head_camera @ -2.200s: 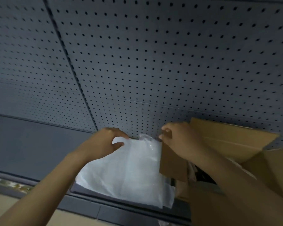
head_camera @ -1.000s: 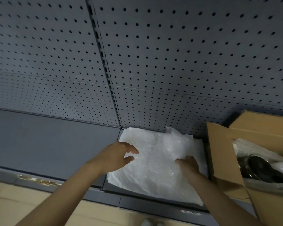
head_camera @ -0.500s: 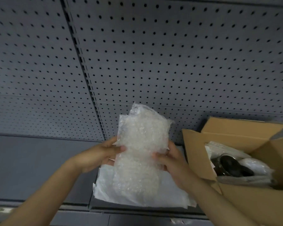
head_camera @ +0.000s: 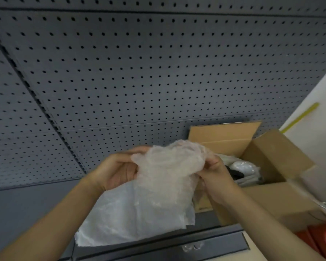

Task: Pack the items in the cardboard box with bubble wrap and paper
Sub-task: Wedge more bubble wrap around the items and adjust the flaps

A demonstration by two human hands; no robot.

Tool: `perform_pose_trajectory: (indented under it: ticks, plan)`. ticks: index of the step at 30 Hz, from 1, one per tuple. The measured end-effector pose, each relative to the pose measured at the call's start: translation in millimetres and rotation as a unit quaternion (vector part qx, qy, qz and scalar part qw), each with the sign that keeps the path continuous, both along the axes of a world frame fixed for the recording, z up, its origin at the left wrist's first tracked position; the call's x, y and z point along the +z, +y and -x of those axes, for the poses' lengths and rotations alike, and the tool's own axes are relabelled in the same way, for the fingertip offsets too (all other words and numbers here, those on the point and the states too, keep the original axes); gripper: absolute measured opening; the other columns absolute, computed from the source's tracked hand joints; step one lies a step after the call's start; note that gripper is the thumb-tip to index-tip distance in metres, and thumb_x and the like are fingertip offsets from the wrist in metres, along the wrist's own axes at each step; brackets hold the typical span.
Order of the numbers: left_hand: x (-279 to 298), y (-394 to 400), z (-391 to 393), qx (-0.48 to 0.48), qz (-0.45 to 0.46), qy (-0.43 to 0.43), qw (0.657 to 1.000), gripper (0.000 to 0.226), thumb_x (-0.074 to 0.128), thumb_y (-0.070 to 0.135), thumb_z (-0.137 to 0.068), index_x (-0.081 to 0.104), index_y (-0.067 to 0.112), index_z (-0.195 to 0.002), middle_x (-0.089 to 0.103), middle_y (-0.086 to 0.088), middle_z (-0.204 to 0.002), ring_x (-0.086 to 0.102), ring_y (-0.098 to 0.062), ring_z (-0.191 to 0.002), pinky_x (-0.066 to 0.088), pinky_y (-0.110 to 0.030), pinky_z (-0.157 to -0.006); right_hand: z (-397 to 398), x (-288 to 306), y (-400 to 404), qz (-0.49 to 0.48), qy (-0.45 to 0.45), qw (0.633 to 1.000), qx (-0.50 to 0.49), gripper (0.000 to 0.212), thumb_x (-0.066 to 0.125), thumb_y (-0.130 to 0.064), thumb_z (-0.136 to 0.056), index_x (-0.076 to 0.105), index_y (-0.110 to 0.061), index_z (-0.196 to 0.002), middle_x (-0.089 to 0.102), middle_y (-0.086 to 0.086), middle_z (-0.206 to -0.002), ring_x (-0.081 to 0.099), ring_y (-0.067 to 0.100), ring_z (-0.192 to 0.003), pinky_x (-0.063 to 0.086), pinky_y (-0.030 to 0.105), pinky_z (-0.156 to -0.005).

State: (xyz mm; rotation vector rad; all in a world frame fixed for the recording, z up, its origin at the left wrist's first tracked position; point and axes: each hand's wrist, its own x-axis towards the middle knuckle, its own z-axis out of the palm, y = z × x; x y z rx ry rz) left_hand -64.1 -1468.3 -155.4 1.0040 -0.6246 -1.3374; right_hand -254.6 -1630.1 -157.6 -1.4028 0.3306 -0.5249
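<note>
- The bubble wrap [head_camera: 167, 166] is up in the air in front of the person, bunched into a loose wad just left of the open cardboard box [head_camera: 271, 196]. Its lower part hangs down over the white paper [head_camera: 124, 221] lying on the dark shelf [head_camera: 23, 202].
- The left hand [head_camera: 117, 172] is curled round the wad's left side, thumb on top, so it's properly holding it. The right hand [head_camera: 216, 178] pinches the right side with bent fingers. Both have a grip on the same wad.
- Looks like the step is scrunching the wrap into padding, or opening it up to wrap something. Hard to call which.
- To do it well: probably keep the wad loose rather than crushing it, so the bubbles stay springy, and steer it into a gap instead of plonking it on top.
- The box sits with its flaps standing open. Inside there's a dark round item [head_camera: 235, 173] nestled among pale wrapping, with something white and shiny beside it. Can't tell what either really is.
- Behind everything is grey pegboard [head_camera: 158, 72].
</note>
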Motion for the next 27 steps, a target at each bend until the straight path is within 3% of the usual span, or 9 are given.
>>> perform_pose_trajectory:
  ticks: [2, 4, 7, 9, 12, 17, 21, 25, 27]
  plan:
    - [3, -20, 10, -0.018, -0.013, 0.01, 1.0, 0.045, 0.077, 0.038, -0.059, 0.075, 0.013, -0.097, 0.071, -0.004, -0.099, 0.067, -0.019, -0.086, 0.056, -0.031, -0.074, 12, -1, -16, 0.05, -0.04, 0.998, 0.008, 0.013, 0.071, -0.016, -0.075, 0.077, -0.024, -0.082, 0.063, 0.005, -0.123, 0.062, 0.015, -0.111, 0.053, 0.028, -0.09]
    - [6, -41, 22, -0.023, -0.033, -0.005, 0.999, 0.05, 0.072, 0.051, -0.067, 0.073, 0.012, -0.098, 0.068, -0.007, -0.103, 0.065, -0.021, -0.089, 0.055, -0.032, -0.074, 25, -4, -35, 0.091, -0.068, 0.994, -0.002, 0.004, 0.075, -0.028, -0.068, 0.076, -0.026, -0.072, 0.055, 0.007, -0.127, 0.06, 0.009, -0.111, 0.049, 0.022, -0.089]
    - [10, -75, 50, -0.036, -0.062, -0.081, 0.994, 0.058, 0.077, 0.059, -0.063, 0.066, 0.016, -0.101, 0.065, -0.005, -0.107, 0.064, -0.019, -0.094, 0.054, -0.029, -0.073, 43, -15, -69, 0.141, -0.099, 0.985, -0.004, 0.022, 0.073, -0.009, -0.076, 0.076, -0.03, -0.072, 0.048, 0.017, -0.127, 0.063, 0.001, -0.1, 0.048, 0.015, -0.085]
    - [13, -99, 71, -0.045, -0.077, -0.139, 0.986, 0.058, 0.085, 0.04, -0.061, 0.057, 0.018, -0.106, 0.06, -0.004, -0.11, 0.063, -0.016, -0.094, 0.053, -0.028, -0.071, 57, -19, -93, 0.159, -0.099, 0.982, -0.012, 0.032, 0.07, 0.001, -0.075, 0.076, -0.03, -0.071, 0.047, 0.014, -0.127, 0.062, -0.002, -0.098, 0.048, 0.012, -0.084]
    - [15, -133, 99, -0.036, -0.101, -0.167, 0.98, 0.051, 0.078, 0.011, -0.068, 0.05, 0.017, -0.111, 0.054, -0.005, -0.116, 0.064, -0.015, -0.098, 0.055, -0.026, -0.071, 78, -20, -127, 0.189, -0.089, 0.978, -0.012, 0.021, 0.065, -0.013, -0.074, 0.075, -0.031, -0.075, 0.045, 0.008, -0.129, 0.057, -0.006, -0.107, 0.047, 0.011, -0.086]
    - [9, -177, 133, 0.002, -0.083, -0.174, 0.981, 0.055, 0.081, 0.003, -0.068, 0.05, 0.015, -0.111, 0.057, -0.004, -0.116, 0.065, -0.015, -0.101, 0.056, -0.029, -0.081, 108, -25, -185, 0.234, -0.023, 0.972, -0.008, 0.044, 0.071, -0.001, -0.078, 0.074, -0.045, -0.08, 0.047, -0.002, -0.133, 0.046, -0.004, -0.123, 0.042, 0.011, -0.098]
    - [-1, -199, 154, 0.047, -0.066, -0.164, 0.983, 0.056, 0.079, 0.002, -0.065, 0.049, 0.012, -0.111, 0.056, -0.006, -0.117, 0.062, -0.021, -0.106, 0.057, -0.032, -0.079, 128, -13, -209, 0.119, 0.015, 0.99, 0.075, 0.041, 0.072, -0.014, -0.072, 0.072, -0.046, -0.096, 0.048, -0.009, -0.138, 0.045, 0.0, -0.129, 0.046, 0.021, -0.1]
    - [-8, -213, 162, 0.125, -0.054, -0.126, 0.983, 0.049, 0.078, -0.002, -0.067, 0.049, 0.014, -0.104, 0.053, -0.007, -0.119, 0.06, -0.024, -0.105, 0.059, -0.033, -0.075, 141, -18, -234, -0.168, 0.027, 0.97, 0.172, 0.092, 0.083, -0.008, -0.065, 0.04, -0.032, -0.142, 0.053, -0.001, -0.138, 0.054, 0.022, -0.125, 0.051, 0.04, -0.094]
    - [-12, -218, 163, 0.165, -0.044, -0.099, 0.98, 0.047, 0.077, -0.001, -0.066, 0.049, 0.015, -0.1, 0.053, -0.006, -0.119, 0.06, -0.024, -0.104, 0.06, -0.034, -0.071, 140, -24, -238, -0.238, 0.06, 0.949, 0.198, 0.108, 0.09, -0.031, -0.058, 0.028, -0.039, -0.146, 0.046, 0.004, -0.146, 0.05, 0.03, -0.129, 0.041, 0.051, -0.105]
